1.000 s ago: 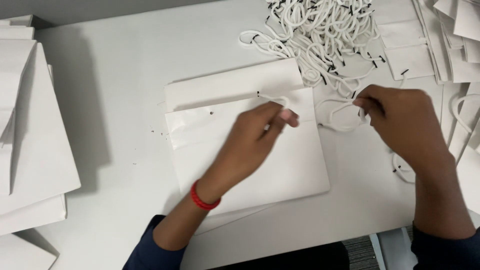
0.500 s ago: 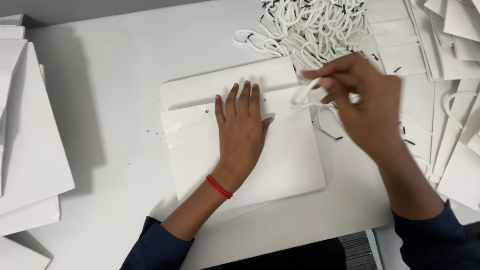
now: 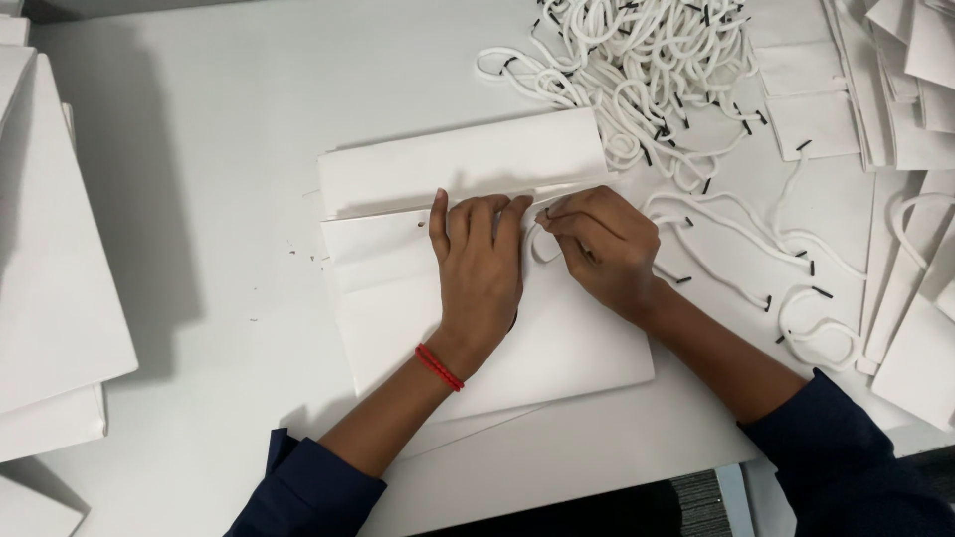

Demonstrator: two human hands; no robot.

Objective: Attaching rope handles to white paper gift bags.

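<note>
Under the left hand (image 3: 480,268), its fingers (image 3: 468,219) spread flat, a white paper bag (image 3: 557,343) lies pinned to the bench (image 3: 199,149), likely to keep its top fold steady. Just beside them, the right hand (image 3: 602,249) pinches a white cord handle (image 3: 542,244) at that fold. Beyond the fingertips sits a heap of cord handles (image 3: 637,60).

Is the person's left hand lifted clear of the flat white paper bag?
No, the left hand lies flat, palm down, on the white paper bag.
</note>
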